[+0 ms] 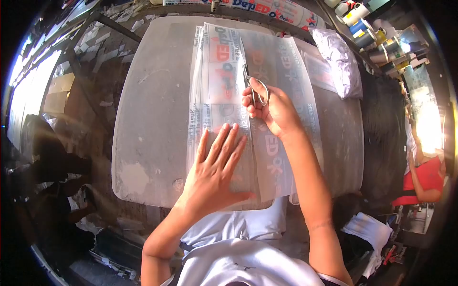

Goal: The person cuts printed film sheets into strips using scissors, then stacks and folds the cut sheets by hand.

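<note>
Printed translucent plastic sheets (222, 71) lie lengthwise over a worn grey table (152, 95). My left hand (217, 164) rests flat on the sheets near the table's front edge, fingers spread and holding nothing. Up and to the right of it, my right hand (267, 105) grips metal scissors (247, 78) by the handles, with the blades pointing toward the far edge. The blades are at a long cut line or edge running between two parts of the sheets. Whether the blades are parted is hard to tell.
A bundle wrapped in whitish plastic (338, 62) sits at the table's back right. Printed rolls (281, 12) lie beyond the far edge. Spools (360, 26) stand at upper right. A person in red (424, 181) is at far right, and a dark figure (52, 152) at left.
</note>
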`<state>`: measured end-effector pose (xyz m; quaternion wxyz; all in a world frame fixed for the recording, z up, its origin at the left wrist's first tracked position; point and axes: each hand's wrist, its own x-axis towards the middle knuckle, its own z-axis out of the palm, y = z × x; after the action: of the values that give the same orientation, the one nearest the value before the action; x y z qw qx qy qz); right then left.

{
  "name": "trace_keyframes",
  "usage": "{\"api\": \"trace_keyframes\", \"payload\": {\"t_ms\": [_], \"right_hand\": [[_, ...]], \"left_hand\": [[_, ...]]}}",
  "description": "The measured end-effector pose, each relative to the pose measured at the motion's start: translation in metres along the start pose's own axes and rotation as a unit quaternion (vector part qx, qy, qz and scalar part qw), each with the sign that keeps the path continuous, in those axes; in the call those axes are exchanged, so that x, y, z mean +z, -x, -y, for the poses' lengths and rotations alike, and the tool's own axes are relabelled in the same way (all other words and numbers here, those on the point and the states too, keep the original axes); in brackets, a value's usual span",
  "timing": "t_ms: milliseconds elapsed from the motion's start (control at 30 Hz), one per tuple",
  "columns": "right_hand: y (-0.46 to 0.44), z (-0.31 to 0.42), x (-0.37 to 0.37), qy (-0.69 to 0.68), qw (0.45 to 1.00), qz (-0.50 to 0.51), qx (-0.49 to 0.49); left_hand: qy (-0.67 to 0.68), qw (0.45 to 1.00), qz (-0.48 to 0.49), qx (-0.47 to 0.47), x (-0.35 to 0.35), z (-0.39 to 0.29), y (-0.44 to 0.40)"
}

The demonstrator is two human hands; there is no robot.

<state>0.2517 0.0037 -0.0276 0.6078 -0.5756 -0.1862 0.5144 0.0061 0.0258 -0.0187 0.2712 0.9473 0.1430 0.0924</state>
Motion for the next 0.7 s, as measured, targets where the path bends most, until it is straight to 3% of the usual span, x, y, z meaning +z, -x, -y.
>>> {"api": "trace_keyframes", "payload": {"t_ms": [700], "right_hand": [[-0.0033, -0.0005, -0.0006, -0.011, 1.000, 0.013, -0.002]], "left_hand": [[0.002, 1.000, 0.002, -0.006, 0.0042, 0.0008, 0.0007]]}}
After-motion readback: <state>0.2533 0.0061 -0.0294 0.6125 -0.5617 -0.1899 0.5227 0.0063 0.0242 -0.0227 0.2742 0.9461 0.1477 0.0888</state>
